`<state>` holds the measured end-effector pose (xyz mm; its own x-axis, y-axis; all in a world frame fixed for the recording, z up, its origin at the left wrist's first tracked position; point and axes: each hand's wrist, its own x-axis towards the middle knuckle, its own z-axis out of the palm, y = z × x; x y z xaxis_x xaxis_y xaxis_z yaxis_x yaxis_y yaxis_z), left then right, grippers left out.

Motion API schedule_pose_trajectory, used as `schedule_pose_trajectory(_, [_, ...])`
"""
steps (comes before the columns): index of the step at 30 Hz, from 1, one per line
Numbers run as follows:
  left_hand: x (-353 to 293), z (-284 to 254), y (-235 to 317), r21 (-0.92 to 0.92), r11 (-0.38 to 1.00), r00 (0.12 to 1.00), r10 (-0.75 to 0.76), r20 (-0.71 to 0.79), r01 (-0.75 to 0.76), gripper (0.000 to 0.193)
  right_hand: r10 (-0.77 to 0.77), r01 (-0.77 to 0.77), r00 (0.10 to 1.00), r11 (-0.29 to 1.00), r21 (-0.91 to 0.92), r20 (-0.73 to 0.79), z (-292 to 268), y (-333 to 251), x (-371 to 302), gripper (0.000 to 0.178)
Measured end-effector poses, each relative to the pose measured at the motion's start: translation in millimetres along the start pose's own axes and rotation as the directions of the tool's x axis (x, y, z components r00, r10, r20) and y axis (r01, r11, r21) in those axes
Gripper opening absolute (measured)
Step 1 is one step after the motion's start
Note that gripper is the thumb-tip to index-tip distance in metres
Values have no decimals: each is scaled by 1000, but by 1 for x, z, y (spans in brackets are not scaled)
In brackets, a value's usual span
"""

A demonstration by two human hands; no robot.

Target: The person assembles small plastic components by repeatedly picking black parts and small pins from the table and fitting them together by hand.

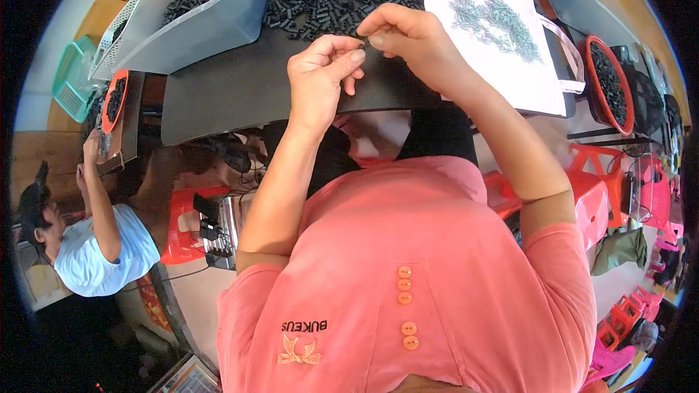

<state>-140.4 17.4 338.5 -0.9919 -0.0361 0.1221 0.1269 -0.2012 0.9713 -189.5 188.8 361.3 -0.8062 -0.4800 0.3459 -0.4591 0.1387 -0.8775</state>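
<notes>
Fingers [348, 65] of the left hand [314, 84] and right hand [413, 35] pinch one small dark piece [363, 44] above the black tabletop [218, 98]. Beyond lies one heap of black pieces [342, 0]; beside it, one white bag [466, 65]. One co-worker [109, 251] works leftward; red stools [588, 200] stand on the floor [198, 298].

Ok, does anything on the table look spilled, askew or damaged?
Nothing looks clearly damaged. Loose black pieces lie directly on the dark tabletop beside the large translucent bin, which could suggest a spill, though the dense heap may be deliberate. The white bag lies slanted at the right.
</notes>
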Motion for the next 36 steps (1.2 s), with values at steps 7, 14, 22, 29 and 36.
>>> schedule_pose_trajectory(7, [-1,1,0,12,1000,1000,21,-22,-21,10,-16,17,999,1000,-23,31,3,-3,2,15])
schedule_pose_trajectory(14, [-1,0,-1,13,1000,1000,18,-16,-18,9,-260,241,965,935,-259,-42,9,-9,5,10])
schedule_pose_trajectory(22, [-3,-1,-5,13,1000,998,28,-48,-27,6,-454,416,889,745,-521,60,19,-12,5,24])
schedule_pose_trajectory(29, [-2,-3,-1,22,1000,998,-7,-57,8,7,-492,421,870,781,-461,-39,28,-9,-4,28])
schedule_pose_trajectory(36, [2,-5,1,-129,992,1000,-10,-19,8,10,-408,302,896,849,-434,-173,24,-7,-11,36])
